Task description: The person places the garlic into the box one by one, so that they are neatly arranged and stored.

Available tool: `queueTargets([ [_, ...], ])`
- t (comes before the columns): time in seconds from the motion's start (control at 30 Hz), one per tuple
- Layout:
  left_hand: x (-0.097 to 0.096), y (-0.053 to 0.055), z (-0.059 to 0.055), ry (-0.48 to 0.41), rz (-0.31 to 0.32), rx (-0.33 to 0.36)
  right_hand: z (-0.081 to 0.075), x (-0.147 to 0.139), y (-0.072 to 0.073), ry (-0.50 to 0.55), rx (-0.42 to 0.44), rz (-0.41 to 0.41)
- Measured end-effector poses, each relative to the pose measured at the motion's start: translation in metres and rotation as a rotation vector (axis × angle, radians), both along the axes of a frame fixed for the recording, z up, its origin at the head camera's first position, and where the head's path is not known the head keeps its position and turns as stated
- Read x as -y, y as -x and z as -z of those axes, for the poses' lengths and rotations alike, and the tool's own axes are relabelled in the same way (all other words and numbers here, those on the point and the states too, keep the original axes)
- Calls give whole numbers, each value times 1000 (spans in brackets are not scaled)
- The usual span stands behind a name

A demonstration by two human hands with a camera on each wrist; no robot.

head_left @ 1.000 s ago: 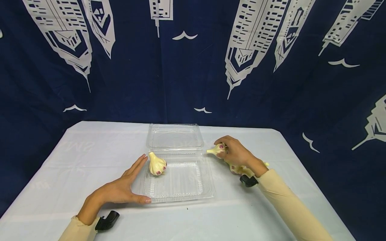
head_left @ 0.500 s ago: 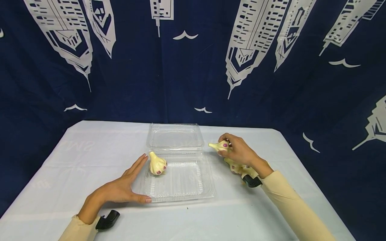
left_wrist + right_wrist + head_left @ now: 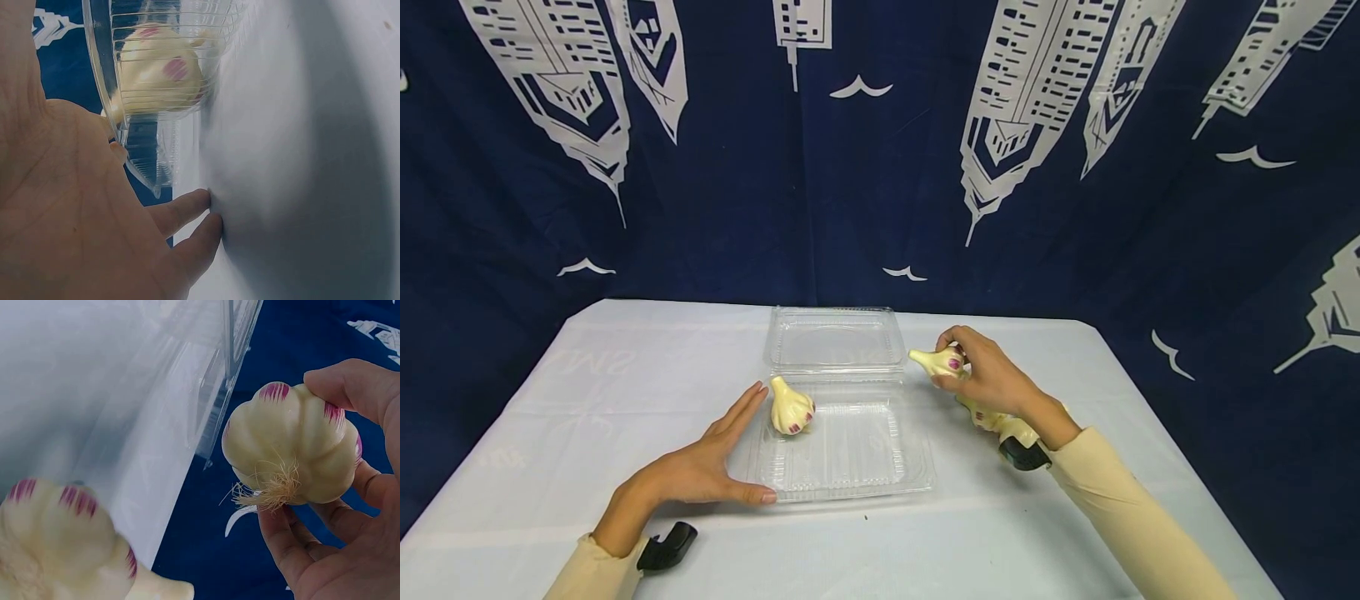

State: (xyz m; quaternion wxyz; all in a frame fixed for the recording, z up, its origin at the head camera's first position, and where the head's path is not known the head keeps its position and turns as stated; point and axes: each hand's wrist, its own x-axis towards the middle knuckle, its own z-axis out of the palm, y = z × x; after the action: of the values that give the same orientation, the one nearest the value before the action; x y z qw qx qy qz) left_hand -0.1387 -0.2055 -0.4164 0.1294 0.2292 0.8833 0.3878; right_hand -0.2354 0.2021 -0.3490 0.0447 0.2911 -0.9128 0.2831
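Note:
My right hand point(image 3: 988, 371) grips a garlic bulb point(image 3: 290, 447) between thumb and fingers, its pale neck pointing left toward the container. In the right wrist view its dry root tuft and purple streaks face the camera. Below that hand more garlic point(image 3: 981, 417) lies on the table, partly hidden by the wrist. My left hand point(image 3: 703, 467) is spread along the left side of a clear plastic clamshell container point(image 3: 850, 493), thumb at its front corner. Inside the base, at the left, another garlic bulb point(image 3: 791, 408) sits with its neck up; the left wrist view shows it through the ribbed wall.
The container's hinged lid point(image 3: 837, 342) lies folded back behind the base. A white cloth covers the table point(image 3: 587, 400). Behind it hangs a dark blue curtain point(image 3: 737, 183) with white building prints. Black wrist mounts point(image 3: 667, 547) sit on both forearms.
The right hand has lifted its garlic bulb slightly, first drifting right and then back left toward the container. The left hand and the bulb inside the container stay in place.

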Motion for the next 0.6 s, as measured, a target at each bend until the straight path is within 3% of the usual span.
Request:
queueTargets([
  [0.3, 0, -1, 0, 5, -3, -4, -3, 12, -7, -21, -44, -52],
  [0.6, 1, -1, 0, 5, -3, -15, -3, 23, -11, -63, -28, -63],
])
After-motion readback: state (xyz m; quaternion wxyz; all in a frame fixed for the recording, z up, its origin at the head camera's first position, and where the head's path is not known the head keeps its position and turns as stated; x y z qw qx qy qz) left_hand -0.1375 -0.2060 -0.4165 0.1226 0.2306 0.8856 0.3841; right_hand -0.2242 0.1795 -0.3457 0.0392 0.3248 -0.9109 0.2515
